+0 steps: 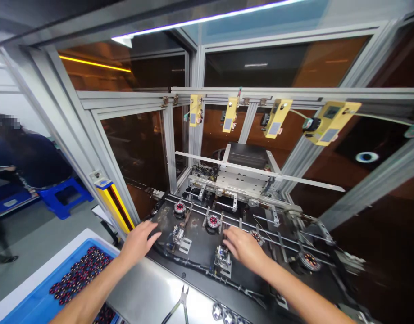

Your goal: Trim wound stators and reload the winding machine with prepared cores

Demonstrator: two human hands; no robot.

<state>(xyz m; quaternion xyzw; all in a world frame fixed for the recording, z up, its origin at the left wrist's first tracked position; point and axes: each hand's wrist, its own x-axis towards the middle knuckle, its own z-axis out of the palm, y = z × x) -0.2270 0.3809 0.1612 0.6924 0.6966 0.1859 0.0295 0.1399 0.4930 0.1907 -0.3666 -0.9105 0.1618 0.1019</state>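
Observation:
My left hand [138, 243] hovers at the left edge of the black machine bed [200, 245], fingers and thumb apart with nothing between them. My right hand [244, 248] is over the middle of the bed, fingers loosely bent and apart, just above a small metal fixture [223, 257]. No held object shows in it. Left of its fingertips sits a round red-and-black part, like a motor stator [213, 221]. Another such part [179, 207] lies farther left. A third [256, 237] is partly hidden behind my right hand, and a coppery one [308, 261] sits at the right.
A blue tray [34, 310] at lower left holds many similar round parts. Cutting pliers [181, 301] and silver rings [223, 311] lie on the metal ledge [142, 283]. Yellow boxes [277, 118] hang from the crossbar. A seated person [34, 155] is beyond the frame at left.

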